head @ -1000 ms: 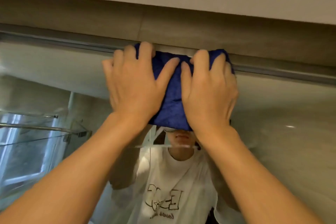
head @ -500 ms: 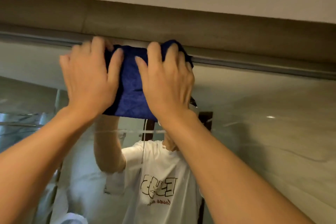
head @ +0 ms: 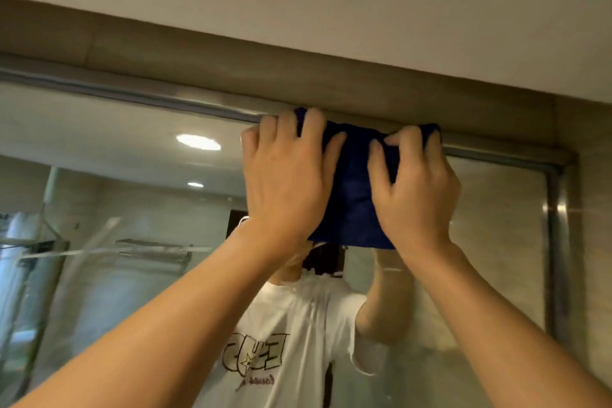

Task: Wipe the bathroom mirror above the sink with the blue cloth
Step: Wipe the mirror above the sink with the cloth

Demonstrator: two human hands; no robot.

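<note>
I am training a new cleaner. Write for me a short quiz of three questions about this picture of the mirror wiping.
1. True or false: only one hand touches the blue cloth.
2. Which part of the mirror is being wiped? A) the bottom edge B) the top edge, near the right corner C) the middle
3. Fill in: the right hand has curled fingers that bunch the ____.

Key
1. False: the left hand presses on it too.
2. B: the cloth lies against the top of the mirror frame, close to its right corner.
3. cloth
</note>
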